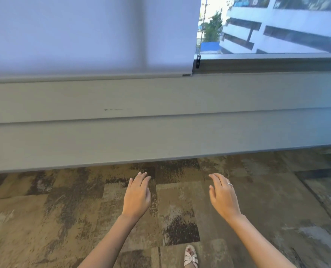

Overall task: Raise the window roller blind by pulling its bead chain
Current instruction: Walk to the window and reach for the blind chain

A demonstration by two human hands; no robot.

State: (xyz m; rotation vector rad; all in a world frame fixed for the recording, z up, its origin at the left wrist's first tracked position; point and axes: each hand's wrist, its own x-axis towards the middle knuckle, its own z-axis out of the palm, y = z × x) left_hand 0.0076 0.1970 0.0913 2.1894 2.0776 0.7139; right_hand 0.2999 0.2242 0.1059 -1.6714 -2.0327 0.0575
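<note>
A pale roller blind (87,33) covers the left window down to the sill, its bottom bar (95,76) resting there. Along the blind's right edge hangs the thin bead chain (203,26), ending in a small black holder (197,62) on the frame. My left hand (137,196) and my right hand (223,196) are held out low over the carpet, palms down, fingers loosely spread, holding nothing. Both are far below the chain. A ring shows on my right hand.
A grey panelled wall (160,120) runs under the windows. The right window (277,26) is uncovered and shows a building and a tree outside. Patterned brown carpet (54,219) covers the floor. A foot in a white sandal (190,257) is at the bottom.
</note>
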